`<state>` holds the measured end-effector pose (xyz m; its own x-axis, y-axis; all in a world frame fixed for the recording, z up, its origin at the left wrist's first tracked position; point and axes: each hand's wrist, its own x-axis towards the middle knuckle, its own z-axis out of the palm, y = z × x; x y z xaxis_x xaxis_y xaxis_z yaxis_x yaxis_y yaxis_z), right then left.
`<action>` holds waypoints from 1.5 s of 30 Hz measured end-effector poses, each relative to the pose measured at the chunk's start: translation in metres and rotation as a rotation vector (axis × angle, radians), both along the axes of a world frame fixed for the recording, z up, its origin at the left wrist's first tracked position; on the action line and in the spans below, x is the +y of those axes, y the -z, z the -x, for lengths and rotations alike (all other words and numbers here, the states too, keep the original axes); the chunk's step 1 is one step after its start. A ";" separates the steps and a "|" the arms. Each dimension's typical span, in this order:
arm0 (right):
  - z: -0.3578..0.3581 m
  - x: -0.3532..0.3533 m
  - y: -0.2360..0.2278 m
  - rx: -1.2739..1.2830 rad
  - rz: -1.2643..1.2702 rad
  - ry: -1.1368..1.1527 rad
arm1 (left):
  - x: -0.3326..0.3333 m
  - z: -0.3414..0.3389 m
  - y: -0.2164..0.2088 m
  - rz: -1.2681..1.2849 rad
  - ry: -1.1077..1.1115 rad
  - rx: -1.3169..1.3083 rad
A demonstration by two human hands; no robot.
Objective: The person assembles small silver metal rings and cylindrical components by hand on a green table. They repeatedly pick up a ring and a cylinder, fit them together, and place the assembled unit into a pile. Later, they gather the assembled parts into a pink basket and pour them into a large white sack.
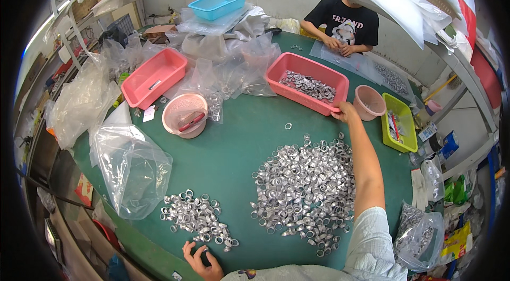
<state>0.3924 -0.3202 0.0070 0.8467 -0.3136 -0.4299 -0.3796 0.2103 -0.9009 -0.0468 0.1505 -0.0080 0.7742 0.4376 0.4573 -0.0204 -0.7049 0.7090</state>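
Observation:
My right hand [346,113] reaches across the table and grips the near right corner of a pink plastic tray [276,80], fingers closed on its rim. A layer of small silvery metal pieces [311,85] lies inside. Under my right forearm spreads a large heap of metal rings [305,190]. At the near edge, my left hand [203,265] is curled beside a smaller pile of rings [194,216]. A small silvery metal ring seems to show between its fingertips. One ring [288,126] lies alone between the large heap and the tray.
A round pink basket [171,116] holds a red-handled tool. Behind it is another pink tray [146,89]. Clear plastic bags [133,169] lie at the left. A pink bowl [366,110] and lime-green basket [390,145] stand right. Across the table sits another person [348,23].

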 end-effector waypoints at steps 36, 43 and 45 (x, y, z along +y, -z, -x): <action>0.208 0.074 -0.105 -0.087 -0.617 0.085 | 0.010 0.009 -0.008 -0.037 0.145 0.017; 0.386 0.112 -0.130 -0.262 -0.401 0.071 | 0.018 0.013 0.001 0.151 0.194 -0.215; 0.430 0.119 -0.119 -0.255 -0.426 0.086 | 0.015 0.007 -0.022 0.469 0.317 -0.307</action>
<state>-0.0376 -0.2012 0.1263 0.9203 -0.2284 -0.3176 -0.1238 0.6003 -0.7902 -0.0539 0.1655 0.0136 0.7635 0.4159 0.4941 -0.4277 -0.2477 0.8693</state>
